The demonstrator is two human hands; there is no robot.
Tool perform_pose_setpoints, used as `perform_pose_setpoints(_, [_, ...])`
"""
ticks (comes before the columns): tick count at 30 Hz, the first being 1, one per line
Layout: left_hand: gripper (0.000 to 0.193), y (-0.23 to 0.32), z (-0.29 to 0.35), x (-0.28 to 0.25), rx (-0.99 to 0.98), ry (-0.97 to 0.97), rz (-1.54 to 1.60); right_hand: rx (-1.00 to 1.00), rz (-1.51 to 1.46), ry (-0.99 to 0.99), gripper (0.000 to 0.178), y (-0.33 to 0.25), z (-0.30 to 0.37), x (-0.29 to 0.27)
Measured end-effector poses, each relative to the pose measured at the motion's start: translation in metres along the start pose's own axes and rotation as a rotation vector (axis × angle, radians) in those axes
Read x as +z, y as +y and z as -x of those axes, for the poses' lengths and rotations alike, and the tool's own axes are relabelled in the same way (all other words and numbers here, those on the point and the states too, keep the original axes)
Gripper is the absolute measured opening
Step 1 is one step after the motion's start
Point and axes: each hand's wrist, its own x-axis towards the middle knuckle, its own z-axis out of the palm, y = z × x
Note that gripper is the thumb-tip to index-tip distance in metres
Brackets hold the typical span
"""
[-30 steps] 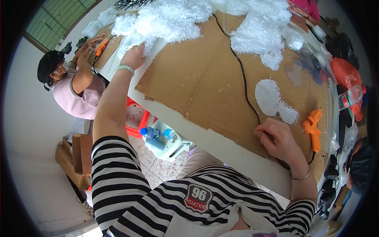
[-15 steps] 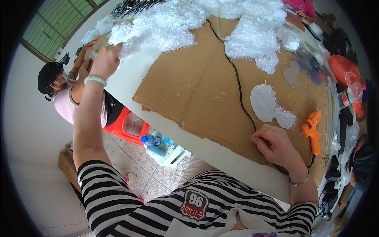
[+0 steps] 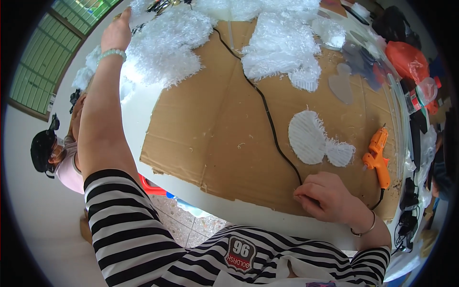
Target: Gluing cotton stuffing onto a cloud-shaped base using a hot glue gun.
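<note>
My left hand (image 3: 117, 32) is stretched to the far left, beside the heap of white shaggy tinsel-like material (image 3: 165, 45). A finger extends at its tip and the hand looks open, though part of it is hidden. My right hand (image 3: 321, 197) rests closed on the brown cardboard (image 3: 229, 143), its fingertips pinched together; whatever they hold cannot be made out. A black cable (image 3: 267, 112) runs across the cardboard to that hand. Just beyond it lies a white fringed cutout (image 3: 307, 137) with a rounded body and a smaller lobe. To the right lies an orange glue gun (image 3: 378, 155).
More white shaggy pieces (image 3: 282, 43) lie at the back, near a clear plastic shape (image 3: 341, 85). Along the right edge are a red plastic bag (image 3: 406, 60), a plastic bottle (image 3: 423, 91) and black adapters (image 3: 409, 210). Another person (image 3: 50, 153) sits at the left.
My left hand has reached farther away along the table's left side. The view has shifted, so the other person appears lower. My right hand remains closed on the cardboard.
</note>
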Motion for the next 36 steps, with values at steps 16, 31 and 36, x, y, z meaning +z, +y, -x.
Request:
perform_pose_setpoints(16, [0.023,0.01,0.029,-0.007,-0.08,-0.076,0.626,-0.05,0.028,0.066,0.016,-0.004,0.002,0.005])
perform_pose_setpoints(31, [0.012,0.265,0.216,-0.208,0.052,-0.409,2.109,0.226,-0.723,0.196,0.019,-0.021,0.003,-0.032])
perform_pose_setpoints(36, [0.022,0.296,0.225,-0.216,0.101,-0.477,2.198,0.21,-0.96,0.1,0.026,0.005,0.005,-0.053])
